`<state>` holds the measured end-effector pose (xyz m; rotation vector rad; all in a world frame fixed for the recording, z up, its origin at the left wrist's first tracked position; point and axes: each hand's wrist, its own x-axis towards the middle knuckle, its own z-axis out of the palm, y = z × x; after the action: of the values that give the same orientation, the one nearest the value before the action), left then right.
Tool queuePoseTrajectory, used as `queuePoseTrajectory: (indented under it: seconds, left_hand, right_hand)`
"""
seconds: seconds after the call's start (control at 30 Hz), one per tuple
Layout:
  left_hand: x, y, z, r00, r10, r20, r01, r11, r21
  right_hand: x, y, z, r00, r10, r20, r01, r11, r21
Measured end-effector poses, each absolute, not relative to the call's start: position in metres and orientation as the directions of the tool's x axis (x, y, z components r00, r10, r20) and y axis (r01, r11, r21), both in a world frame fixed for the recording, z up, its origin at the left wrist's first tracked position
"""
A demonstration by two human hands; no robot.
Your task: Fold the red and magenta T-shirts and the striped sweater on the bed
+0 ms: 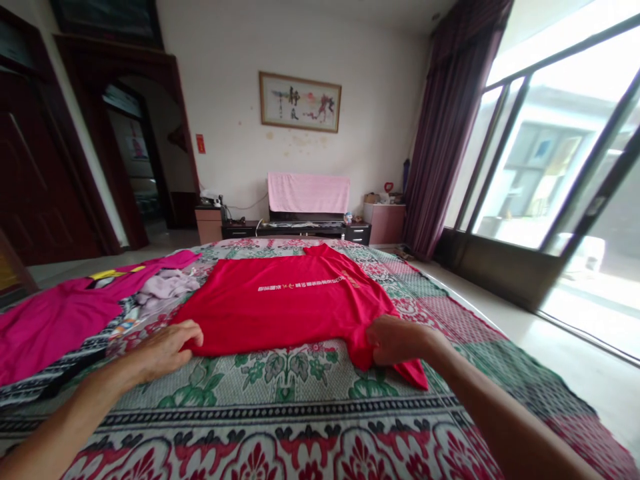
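Shirt [270,307]: red, spread out on the patterned bedspread [287,400] directly in front of the person, hem toward the left, sleeves toward the right. Pale print [300,285] across the body. Left hand [183,343]: fingers curled, pinching the near corner of the hem. Right hand [387,340]: closed on gathered cloth by the near sleeve [413,375], whose end trails past it on the bedspread. Hands well apart, near edge of the shirt running between them.

Handling (judged): light, soft, thin knit; no stiffness of its own, so it should sag between grips and take creases easily. Faint sheen suggests a slightly slippery face; a loose pinch might slide. Not fragile, though the print may be a little stiffer than the cloth. Best holds: hem corner and shoulder seam, on one line; loose sleeve cloth gives poorer control. Wrinkles visible toward the right hand. Other clothes [70,320] lie in a heap to the left.
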<state>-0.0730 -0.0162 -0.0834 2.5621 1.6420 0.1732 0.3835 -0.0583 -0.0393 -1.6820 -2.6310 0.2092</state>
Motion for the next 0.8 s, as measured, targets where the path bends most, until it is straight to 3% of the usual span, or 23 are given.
queuePoseTrajectory:
  seconds: [0.2,0.4,0.57,0.8]
  left_hand:
    - [-0.076,-0.003,-0.088,0.326,0.932,0.159,0.924,-0.349,0.155]
    - [-0.062,0.005,-0.088,0.029,0.955,0.295,0.986,-0.077,0.151]
    - [-0.059,0.002,-0.094,-0.078,0.958,0.274,0.980,0.023,0.199]
    - [-0.094,-0.008,-0.082,0.131,0.990,0.044,0.856,-0.135,0.498]
  right_hand:
    - [0.424,-0.026,-0.018,-0.369,0.929,0.039,0.928,0.370,-0.036]
    - [0.415,0.044,0.000,-0.259,0.954,0.151,0.966,0.255,0.043]
    - [0.402,0.075,-0.024,0.180,0.879,0.441,0.980,-0.125,-0.152]
    - [0.454,0.046,-0.084,0.339,0.836,0.432,0.927,-0.216,-0.307]
